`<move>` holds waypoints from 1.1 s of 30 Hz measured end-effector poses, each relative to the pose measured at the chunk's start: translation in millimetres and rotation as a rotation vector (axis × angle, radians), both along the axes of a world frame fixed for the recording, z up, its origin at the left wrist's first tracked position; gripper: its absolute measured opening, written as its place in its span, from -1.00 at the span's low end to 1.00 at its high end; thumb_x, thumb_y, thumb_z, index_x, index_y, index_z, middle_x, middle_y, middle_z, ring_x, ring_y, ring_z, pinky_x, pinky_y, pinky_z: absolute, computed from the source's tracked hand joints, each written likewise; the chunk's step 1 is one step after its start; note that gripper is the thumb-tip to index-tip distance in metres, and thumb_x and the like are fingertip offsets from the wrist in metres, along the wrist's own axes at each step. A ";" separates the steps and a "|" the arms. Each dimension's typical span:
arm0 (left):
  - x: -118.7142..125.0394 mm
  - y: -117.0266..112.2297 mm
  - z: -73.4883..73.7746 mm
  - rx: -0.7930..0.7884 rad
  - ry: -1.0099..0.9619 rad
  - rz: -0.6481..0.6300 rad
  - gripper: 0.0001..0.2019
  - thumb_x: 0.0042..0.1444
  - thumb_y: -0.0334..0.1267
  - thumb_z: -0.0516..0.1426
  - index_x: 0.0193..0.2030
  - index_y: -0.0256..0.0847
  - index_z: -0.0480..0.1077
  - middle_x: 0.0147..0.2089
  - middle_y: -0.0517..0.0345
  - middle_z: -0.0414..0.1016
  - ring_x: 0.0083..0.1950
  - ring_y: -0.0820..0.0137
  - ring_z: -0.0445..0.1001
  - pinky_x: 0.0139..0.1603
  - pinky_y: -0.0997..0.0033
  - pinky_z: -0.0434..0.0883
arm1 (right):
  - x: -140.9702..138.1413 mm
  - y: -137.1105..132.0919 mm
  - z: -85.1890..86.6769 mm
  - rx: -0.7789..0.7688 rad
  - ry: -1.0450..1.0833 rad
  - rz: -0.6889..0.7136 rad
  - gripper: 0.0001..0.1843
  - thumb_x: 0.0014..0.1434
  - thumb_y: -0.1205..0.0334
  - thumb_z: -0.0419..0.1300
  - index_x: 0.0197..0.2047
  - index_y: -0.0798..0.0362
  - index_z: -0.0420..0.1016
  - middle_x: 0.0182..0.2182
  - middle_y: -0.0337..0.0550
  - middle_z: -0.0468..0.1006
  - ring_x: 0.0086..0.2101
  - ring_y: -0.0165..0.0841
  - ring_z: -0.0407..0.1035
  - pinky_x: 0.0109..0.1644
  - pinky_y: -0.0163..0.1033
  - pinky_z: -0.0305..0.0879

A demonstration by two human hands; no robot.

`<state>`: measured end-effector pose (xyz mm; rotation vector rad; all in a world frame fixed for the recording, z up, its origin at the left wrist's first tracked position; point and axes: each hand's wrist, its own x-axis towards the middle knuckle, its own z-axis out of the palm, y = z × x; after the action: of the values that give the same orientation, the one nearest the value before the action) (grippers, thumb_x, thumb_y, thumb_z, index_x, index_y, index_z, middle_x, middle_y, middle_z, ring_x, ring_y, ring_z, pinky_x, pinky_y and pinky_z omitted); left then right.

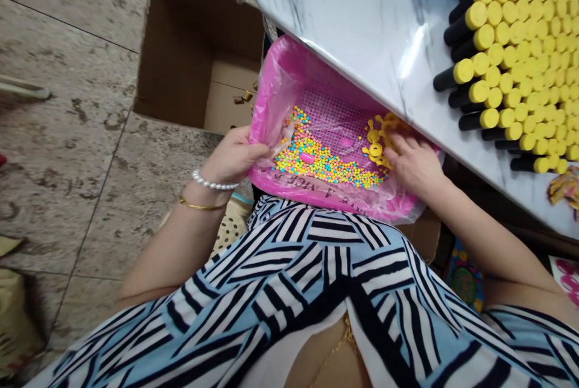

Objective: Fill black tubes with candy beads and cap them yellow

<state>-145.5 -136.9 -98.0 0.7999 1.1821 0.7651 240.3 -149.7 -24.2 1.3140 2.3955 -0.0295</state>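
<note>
A pink plastic basket rests on my lap, partly lined with a clear printed plastic bag. Small colourful beads lie spread along its near side, with a pink piece among them. My left hand is closed on the basket's left rim and the plastic there, thumb on the inside. At the right end, my right hand reaches in with its fingers bent over several yellow plastic pieces. The fingertips are blurred and partly hidden, so whether they grip a piece is unclear.
A white marbled table borders the basket's far side. On it stand many black tubes with yellow caps. An open cardboard box with a few small gold pieces sits on the stone-patterned floor at left.
</note>
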 end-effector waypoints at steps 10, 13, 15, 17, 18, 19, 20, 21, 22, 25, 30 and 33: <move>0.1 -2.8 -13.1 0.003 -0.047 0.021 -0.69 -0.15 -0.45 0.28 -0.18 -0.38 0.56 -0.45 0.21 0.50 -0.52 0.57 0.34 -0.55 0.60 0.26 | -18.6 5.3 -2.9 0.055 0.124 0.083 -0.39 0.33 0.20 0.20 0.41 -0.12 0.27 0.49 0.06 0.11 0.41 0.22 -0.02 0.33 0.32 0.12; -0.1 -0.1 -20.6 -0.015 -0.050 0.028 -0.72 -0.20 -0.45 0.28 -0.25 -0.40 0.53 -0.48 0.21 0.48 -0.49 0.53 0.38 -0.49 0.56 0.30 | -18.8 11.8 -5.9 -0.039 0.140 0.172 -0.60 0.33 0.18 0.21 0.22 -0.08 0.45 0.53 -0.03 0.06 0.45 0.24 -0.14 0.36 0.46 -0.01; -1.8 -0.3 -24.1 -0.011 -0.083 -0.005 -0.66 -0.19 -0.44 0.29 -0.17 -0.41 0.56 -0.45 0.18 0.51 -0.50 0.53 0.36 -0.49 0.54 0.28 | -16.2 17.2 -7.5 -0.022 0.125 0.096 -0.68 0.35 0.20 0.16 0.14 0.01 0.49 0.52 0.04 0.07 0.41 0.24 -0.01 0.32 0.38 0.15; -4.5 -3.2 -25.6 0.004 -0.090 -0.027 -0.64 -0.17 -0.44 0.29 -0.13 -0.38 0.58 -0.42 0.17 0.53 -0.51 0.55 0.33 -0.51 0.54 0.25 | -15.1 20.4 -7.2 0.034 0.117 -0.012 -0.66 0.40 0.23 0.06 0.15 0.11 0.47 0.51 0.14 0.07 0.33 0.17 0.15 0.27 0.23 0.28; -5.8 -5.4 -25.6 0.006 -0.077 -0.028 -0.67 -0.17 -0.43 0.29 -0.17 -0.35 0.59 -0.43 0.17 0.52 -0.52 0.55 0.32 -0.53 0.55 0.24 | -16.0 20.3 -6.4 0.061 0.119 -0.054 -0.64 0.41 0.25 0.02 0.18 0.14 0.45 0.51 0.18 0.07 0.30 0.13 0.22 0.25 0.18 0.31; -6.9 -7.8 -25.3 0.006 -0.057 -0.022 -0.72 -0.18 -0.43 0.29 -0.24 -0.32 0.59 -0.46 0.18 0.50 -0.53 0.54 0.31 -0.55 0.55 0.23 | -18.1 19.1 -5.6 0.081 0.127 -0.076 -0.62 0.42 0.25 0.01 0.21 0.17 0.41 0.51 0.21 0.06 0.27 0.12 0.26 0.25 0.16 0.32; -7.7 -10.2 -24.7 0.005 -0.036 -0.016 -0.79 -0.20 -0.42 0.29 -0.32 -0.29 0.58 -0.49 0.19 0.47 -0.54 0.53 0.31 -0.57 0.55 0.23 | -21.2 16.9 -5.0 0.092 0.143 -0.074 -0.59 0.42 0.22 0.03 0.24 0.17 0.38 0.52 0.22 0.03 0.28 0.13 0.25 0.26 0.19 0.31; -8.0 -12.3 -23.8 0.005 -0.016 -0.009 -0.85 -0.22 -0.42 0.30 -0.41 -0.26 0.55 -0.52 0.20 0.44 -0.55 0.52 0.32 -0.58 0.56 0.23 | -25.0 14.2 -5.2 0.086 0.170 -0.040 -0.56 0.41 0.18 0.06 0.27 0.16 0.36 0.53 0.20 0.01 0.31 0.17 0.20 0.30 0.25 0.26; -7.9 -14.0 -22.8 0.007 -0.001 -0.003 -0.88 -0.24 -0.41 0.30 -0.47 -0.24 0.51 -0.54 0.20 0.42 -0.55 0.52 0.32 -0.59 0.57 0.23 | -29.0 11.5 -6.5 0.058 0.206 0.030 -0.54 0.40 0.14 0.11 0.29 0.13 0.35 0.54 0.16 -0.01 0.37 0.20 0.12 0.35 0.32 0.18; -6.2 -16.6 -19.0 0.012 0.019 0.010 -0.88 -0.26 -0.39 0.30 -0.51 -0.22 0.47 -0.55 0.21 0.42 -0.56 0.52 0.32 -0.59 0.58 0.26 | -36.4 8.0 -15.9 -0.114 0.335 0.371 -0.63 0.38 0.18 0.15 0.21 0.03 0.45 0.51 0.00 0.12 0.48 0.09 -0.10 0.49 0.40 -0.12; -9.6 -21.9 -13.3 -0.020 -0.009 -0.036 -0.83 -0.23 -0.41 0.28 -0.39 -0.26 0.52 -0.50 0.21 0.47 -0.52 0.51 0.36 -0.55 0.61 0.29 | -21.2 22.8 -22.5 -0.112 0.322 0.540 -0.75 0.38 0.34 0.08 -0.01 0.09 0.57 0.34 0.05 0.41 0.44 0.00 0.06 0.50 0.31 -0.04; -15.4 -28.5 -14.8 -0.006 -0.057 -0.058 -0.82 -0.18 -0.44 0.29 -0.34 -0.32 0.52 -0.47 0.22 0.50 -0.49 0.54 0.36 -0.52 0.63 0.28 | -10.8 28.4 -14.2 0.038 0.250 0.280 -0.65 0.36 0.30 0.10 0.16 0.18 0.48 0.39 0.23 0.30 0.38 0.12 0.14 0.37 0.28 0.20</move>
<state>-160.9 -165.4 -112.8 0.7983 1.1052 0.7320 229.5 -121.2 -38.3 1.0307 2.7855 -0.0725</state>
